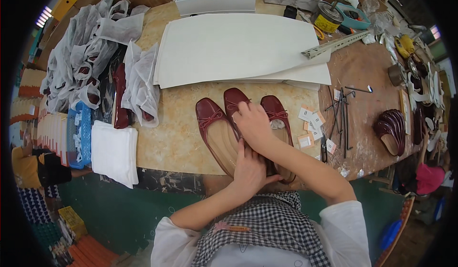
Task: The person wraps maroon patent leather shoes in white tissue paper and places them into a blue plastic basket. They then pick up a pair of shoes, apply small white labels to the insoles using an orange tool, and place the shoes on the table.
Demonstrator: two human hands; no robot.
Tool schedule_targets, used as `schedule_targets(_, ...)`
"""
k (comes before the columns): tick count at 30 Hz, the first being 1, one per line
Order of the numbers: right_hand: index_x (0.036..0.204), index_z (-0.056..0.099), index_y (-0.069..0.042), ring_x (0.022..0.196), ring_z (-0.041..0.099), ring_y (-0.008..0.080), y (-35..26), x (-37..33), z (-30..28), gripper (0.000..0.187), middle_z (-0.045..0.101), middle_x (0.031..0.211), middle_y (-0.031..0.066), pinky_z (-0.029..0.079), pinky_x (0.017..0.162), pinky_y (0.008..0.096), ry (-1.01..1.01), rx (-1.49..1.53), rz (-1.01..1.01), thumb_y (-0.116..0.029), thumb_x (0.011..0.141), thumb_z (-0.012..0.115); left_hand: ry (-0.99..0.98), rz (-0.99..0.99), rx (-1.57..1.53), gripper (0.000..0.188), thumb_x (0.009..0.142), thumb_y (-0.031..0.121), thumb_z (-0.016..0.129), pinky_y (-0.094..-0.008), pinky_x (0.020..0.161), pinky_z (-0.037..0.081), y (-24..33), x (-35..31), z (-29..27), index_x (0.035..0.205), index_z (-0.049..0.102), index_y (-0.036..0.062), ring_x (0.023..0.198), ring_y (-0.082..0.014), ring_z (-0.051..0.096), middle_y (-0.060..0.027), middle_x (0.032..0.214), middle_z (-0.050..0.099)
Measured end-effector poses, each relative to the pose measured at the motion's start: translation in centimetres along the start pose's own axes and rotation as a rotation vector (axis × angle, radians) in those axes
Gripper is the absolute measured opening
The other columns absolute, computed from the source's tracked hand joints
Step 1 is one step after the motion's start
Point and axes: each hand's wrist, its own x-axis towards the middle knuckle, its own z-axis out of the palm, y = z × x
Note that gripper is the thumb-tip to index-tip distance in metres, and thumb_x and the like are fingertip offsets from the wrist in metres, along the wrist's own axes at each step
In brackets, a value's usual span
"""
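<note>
Three dark red ballet flats with small bows and beige insoles lie side by side, toes pointing away from me: a left flat [208, 110], a middle flat [234, 97] and a right flat [270, 104]. Over the middle flat, my right hand [254, 126] bends its fingers closed at the bow and topline; the fingertips are partly hidden. Nearer me, my left hand [250, 169] grips the rear part of that same shoe, its thumb stretched toward the right flat's heel. Whitish stuffing shows inside the right flat's toe.
White sheets [238, 47] are stacked beyond the shoes, with a metal angle bar [336, 44] across their corner. Tags [311, 123] and black hex keys [341, 119] lie right. White cloths [114, 152], a blue basket [79, 133] and wrapped shoes [78, 66] are left. People are at both sides.
</note>
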Motion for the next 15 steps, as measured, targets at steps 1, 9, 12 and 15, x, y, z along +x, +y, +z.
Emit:
schedule_targets(1,0.100,0.061,-0.003,0.092,0.052,0.0258,-0.2,-0.6,-1.5,0.035,0.053,0.091,0.0103,0.043,0.077,0.0345,-0.025,0.160,-0.008,-0.016,0.068,0.066,-0.022,-0.020,0.035,0.099,0.068,0.075,0.052,-0.0553,0.109,0.012,-0.3,-0.3,0.0,0.116,0.054,-0.0122,0.119,-0.0402,0.042,-0.0266,0.118,0.054)
schedule_targets(9,0.117,0.058,-0.005,0.096,0.050,0.0272,3.0,1.6,-0.2,0.056,0.055,0.093,0.0086,0.037,0.086,0.0341,0.056,0.115,0.217,-0.021,0.067,0.075,0.036,0.081,0.174,0.095,0.069,0.077,0.048,-0.0503,0.103,0.029,-0.9,1.0,-1.9,0.108,0.060,-0.0090,0.106,-0.0383,0.054,-0.0254,0.104,0.062)
schedule_targets(12,0.113,0.060,-0.007,0.098,0.049,0.0275,3.4,-0.6,-3.6,0.047,0.056,0.095,0.0081,0.037,0.085,0.0336,0.179,0.152,0.173,-0.018,0.069,0.074,-0.143,-0.098,0.006,0.053,0.077,0.062,0.054,-0.0518,0.069,0.046,-5.7,7.8,-7.7,0.086,0.070,0.0127,0.061,-0.0353,0.061,-0.0115,0.058,0.060)
schedule_targets(15,0.112,0.061,-0.006,0.103,0.049,0.0294,3.5,-3.6,-7.2,0.041,0.057,0.100,0.0110,0.038,0.090,0.0407,0.233,0.296,0.253,-0.013,0.073,0.070,0.731,-0.053,0.288,0.046,0.085,0.048,0.052,-0.0519,0.100,0.031,-13.6,16.4,-7.9,0.112,0.062,0.0131,0.109,-0.0356,0.050,-0.0208,0.115,0.055)
